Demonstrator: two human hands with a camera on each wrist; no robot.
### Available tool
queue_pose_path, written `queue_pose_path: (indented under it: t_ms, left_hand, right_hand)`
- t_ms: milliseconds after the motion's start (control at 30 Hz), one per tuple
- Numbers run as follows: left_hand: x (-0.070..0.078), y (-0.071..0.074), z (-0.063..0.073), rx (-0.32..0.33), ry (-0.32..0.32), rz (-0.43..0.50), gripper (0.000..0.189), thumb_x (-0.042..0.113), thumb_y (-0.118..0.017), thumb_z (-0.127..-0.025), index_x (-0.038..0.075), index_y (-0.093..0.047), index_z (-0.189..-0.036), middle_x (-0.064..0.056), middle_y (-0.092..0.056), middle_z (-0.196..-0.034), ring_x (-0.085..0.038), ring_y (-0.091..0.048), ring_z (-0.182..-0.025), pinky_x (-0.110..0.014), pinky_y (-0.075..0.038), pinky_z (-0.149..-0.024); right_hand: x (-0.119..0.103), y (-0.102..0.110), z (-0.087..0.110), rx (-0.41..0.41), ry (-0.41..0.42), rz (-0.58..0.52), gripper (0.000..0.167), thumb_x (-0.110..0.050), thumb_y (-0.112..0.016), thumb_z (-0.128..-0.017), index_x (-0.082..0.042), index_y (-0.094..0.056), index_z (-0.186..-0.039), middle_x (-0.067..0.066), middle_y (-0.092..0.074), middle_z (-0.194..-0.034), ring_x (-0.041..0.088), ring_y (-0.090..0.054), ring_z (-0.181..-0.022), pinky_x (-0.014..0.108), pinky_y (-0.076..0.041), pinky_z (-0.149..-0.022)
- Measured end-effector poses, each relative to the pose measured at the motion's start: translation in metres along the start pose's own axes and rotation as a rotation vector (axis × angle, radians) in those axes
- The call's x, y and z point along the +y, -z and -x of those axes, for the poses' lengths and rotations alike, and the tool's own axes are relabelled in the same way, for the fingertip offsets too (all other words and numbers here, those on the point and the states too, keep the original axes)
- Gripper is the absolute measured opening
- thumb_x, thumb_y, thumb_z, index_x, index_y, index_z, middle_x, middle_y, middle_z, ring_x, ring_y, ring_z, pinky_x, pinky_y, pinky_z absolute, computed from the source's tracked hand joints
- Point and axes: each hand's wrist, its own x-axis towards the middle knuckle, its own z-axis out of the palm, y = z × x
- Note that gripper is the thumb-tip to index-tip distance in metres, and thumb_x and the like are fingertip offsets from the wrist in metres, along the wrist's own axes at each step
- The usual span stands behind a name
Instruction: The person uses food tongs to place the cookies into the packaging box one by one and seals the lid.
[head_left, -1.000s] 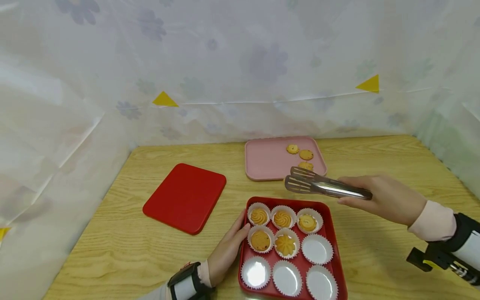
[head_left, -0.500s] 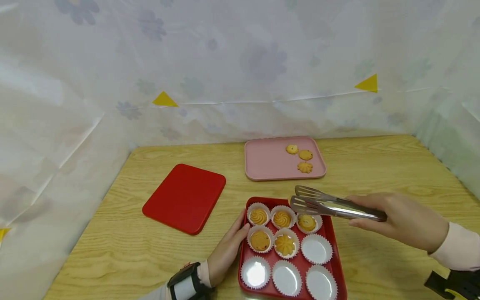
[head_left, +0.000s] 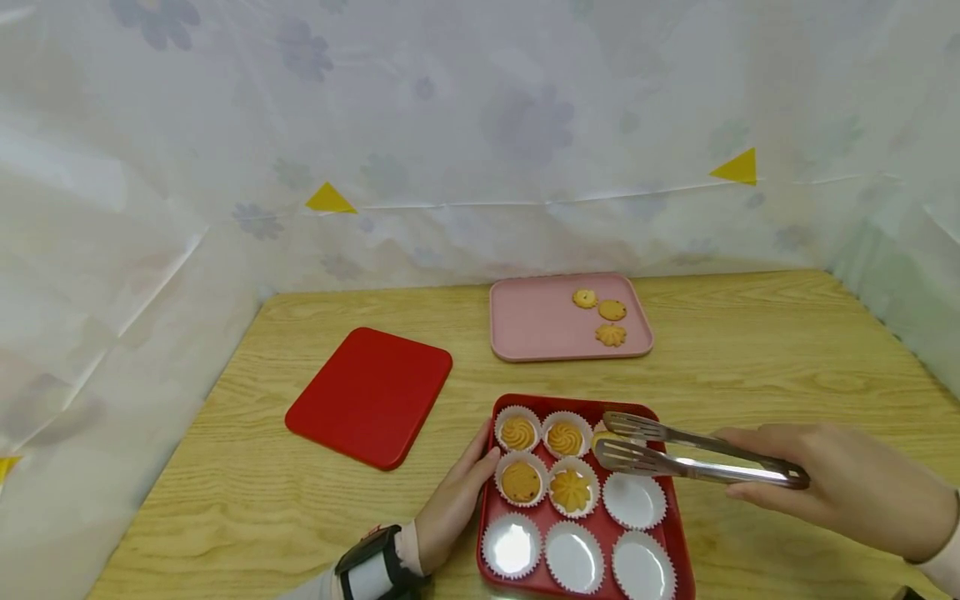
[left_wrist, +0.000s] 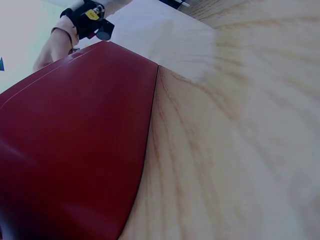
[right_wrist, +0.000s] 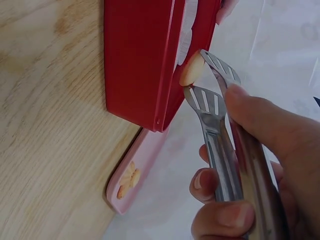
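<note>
A red box holds white paper cups, several of them with cookies inside. My left hand rests against the box's left side, fingers extended, thumb near the rim; the left wrist view shows only the box's red outer wall. My right hand grips metal tongs over the box's far right cup. In the right wrist view a round cookie lies between the spread, slotted tong tips. Seen from the head, the tongs partly cover that cup's cookie. Whether both tips touch it I cannot tell.
Behind the box lies a pink tray with a ring-shaped cookie, a round cookie and a flower-shaped cookie. A red lid lies flat to the left on the wooden table. Patterned sheeting stands behind.
My right hand has brought the tongs from near the pink tray toward me and right, over the box's far right cup. The tong arms have spread apart. My left hand has stayed in place.
</note>
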Motion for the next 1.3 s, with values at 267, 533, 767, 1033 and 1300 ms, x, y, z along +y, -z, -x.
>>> queue_pose_path:
  t_ms: [267,533,767,1033,1300]
  left_hand:
    - [0.001,0.000,0.001,0.002,0.006,-0.001,0.063,0.038,-0.041,-0.104,0.016,-0.014,-0.157,-0.010,-0.009,-0.163,-0.031,-0.001,-0.149,-0.056,-0.003,-0.118]
    - [0.001,0.000,0.000,0.008,0.015,-0.001,0.064,0.039,-0.041,-0.103,0.017,-0.015,-0.157,-0.010,-0.010,-0.163,-0.032,-0.001,-0.149,-0.057,-0.004,-0.118]
    - [0.001,0.001,0.000,0.003,0.019,-0.003,0.064,0.040,-0.041,-0.103,0.017,-0.014,-0.157,-0.010,-0.009,-0.163,-0.032,-0.001,-0.149,-0.057,-0.004,-0.118]
    - [0.002,0.001,0.000,0.004,0.025,-0.009,0.065,0.041,-0.041,-0.103,0.017,-0.014,-0.157,-0.011,-0.010,-0.163,-0.033,-0.003,-0.149,-0.057,-0.006,-0.118]
    - [0.003,0.000,0.000,0.003,0.011,-0.011,0.064,0.039,-0.041,-0.103,0.015,-0.014,-0.157,-0.010,-0.011,-0.163,-0.032,-0.002,-0.149,-0.057,-0.004,-0.118]
  right_hand:
    - [-0.007,0.001,0.011,-0.113,-0.076,0.065,0.048,-0.051,-0.068,-0.084,-0.020,-0.069,-0.119,-0.023,-0.036,-0.065,-0.006,-0.031,-0.053,0.018,-0.030,-0.050]
    - [-0.006,0.001,0.017,-0.193,-0.083,0.077,0.053,-0.056,-0.066,-0.082,-0.018,-0.069,-0.119,-0.022,-0.043,-0.071,-0.006,-0.033,-0.051,0.018,-0.032,-0.048]
    - [-0.015,0.011,0.010,-0.264,-0.120,0.194,0.057,-0.062,-0.065,-0.079,-0.021,-0.069,-0.118,-0.003,-0.067,-0.091,-0.004,-0.036,-0.047,0.022,-0.041,-0.045]
    - [-0.026,0.015,0.001,-0.287,-0.077,0.241,0.054,-0.064,-0.066,-0.076,-0.025,-0.070,-0.114,-0.006,-0.067,-0.092,-0.002,-0.035,-0.043,0.021,-0.040,-0.044]
    - [-0.027,0.014,-0.008,-0.288,0.020,0.237,0.048,-0.059,-0.071,-0.076,-0.025,-0.069,-0.110,-0.007,-0.068,-0.090,-0.002,-0.038,-0.044,0.025,-0.042,-0.043]
